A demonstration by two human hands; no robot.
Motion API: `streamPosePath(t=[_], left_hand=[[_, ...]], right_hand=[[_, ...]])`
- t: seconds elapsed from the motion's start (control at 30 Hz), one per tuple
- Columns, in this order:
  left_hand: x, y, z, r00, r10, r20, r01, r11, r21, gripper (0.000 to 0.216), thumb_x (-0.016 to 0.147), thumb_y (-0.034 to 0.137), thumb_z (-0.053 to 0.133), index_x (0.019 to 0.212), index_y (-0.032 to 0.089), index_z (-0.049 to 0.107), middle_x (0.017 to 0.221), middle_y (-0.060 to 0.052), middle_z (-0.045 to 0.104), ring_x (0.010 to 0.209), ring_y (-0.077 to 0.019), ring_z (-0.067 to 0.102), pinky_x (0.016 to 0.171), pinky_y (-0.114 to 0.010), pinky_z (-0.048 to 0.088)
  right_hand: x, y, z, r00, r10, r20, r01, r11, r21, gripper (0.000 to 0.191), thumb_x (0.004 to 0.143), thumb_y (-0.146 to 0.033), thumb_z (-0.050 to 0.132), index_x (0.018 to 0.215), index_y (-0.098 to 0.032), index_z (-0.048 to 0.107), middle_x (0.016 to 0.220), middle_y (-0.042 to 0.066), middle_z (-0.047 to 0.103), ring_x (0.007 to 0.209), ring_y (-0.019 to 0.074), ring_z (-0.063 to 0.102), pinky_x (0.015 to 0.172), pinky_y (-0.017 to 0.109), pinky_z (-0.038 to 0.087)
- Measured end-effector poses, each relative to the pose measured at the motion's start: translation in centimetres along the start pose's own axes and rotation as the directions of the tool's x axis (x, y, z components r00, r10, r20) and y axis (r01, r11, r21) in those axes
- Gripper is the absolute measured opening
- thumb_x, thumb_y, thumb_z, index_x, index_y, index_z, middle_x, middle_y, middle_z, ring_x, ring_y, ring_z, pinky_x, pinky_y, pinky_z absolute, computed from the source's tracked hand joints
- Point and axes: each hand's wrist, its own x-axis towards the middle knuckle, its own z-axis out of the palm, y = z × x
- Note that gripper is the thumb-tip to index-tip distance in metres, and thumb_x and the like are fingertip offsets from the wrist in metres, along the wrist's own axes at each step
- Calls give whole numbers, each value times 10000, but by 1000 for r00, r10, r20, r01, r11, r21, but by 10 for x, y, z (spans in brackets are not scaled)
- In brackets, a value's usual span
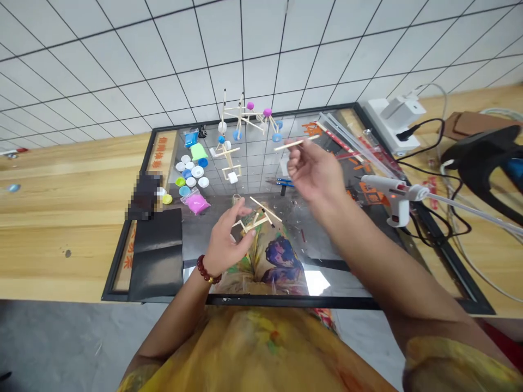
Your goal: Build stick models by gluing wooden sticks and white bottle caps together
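Note:
A thin pale wooden stick (pixel 289 145) is pinched between the fingertips of my right hand (pixel 312 171), raised above the glass sheet. My left hand (pixel 229 237) rests low over the glass, thumb and fingers apart. Right beside its thumb lies a small frame of glued wooden sticks (pixel 258 223) with dark ends; whether the thumb touches it I cannot tell. Farther back is another stick figure (pixel 229 158) with white wheels. Behind it stands a larger stick model (pixel 245 117) with blue, white and pink round pieces.
Bottle caps (pixel 192 173), a pink clay bag (pixel 197 202) and black sheets (pixel 157 256) are at left. Blue-handled pliers (pixel 284 183) lie mid-glass. At right are a glue gun (pixel 394 196) with its cable, clear glue sticks (pixel 355 139) and a power strip (pixel 386 125).

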Motion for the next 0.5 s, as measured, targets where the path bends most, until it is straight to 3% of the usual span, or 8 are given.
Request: streamPosePath(t=[0.2,0.5], left_hand=[[-20,4,-33,962,-155,224,95,961,259,926,778,361,757,1561,240,277,1482,-163,483,1371,-336,476,1121,-509,422],[-40,-7,-23,954,-249,167,153,884,443,989,760,418,752,1569,209,223,1414,-189,528,1306,-386,501,1081,-555,395]], right_hand=[[-50,-9,-48,992,-129,1,127,976,-176,97,857,-237,648,762,-217,656,792,-10,706,543,42,555,519,176,461],[-83,24,-74,991,-110,70,128,930,-344,139,747,-351,737,754,-234,662,796,25,700,574,103,567,552,258,462]])
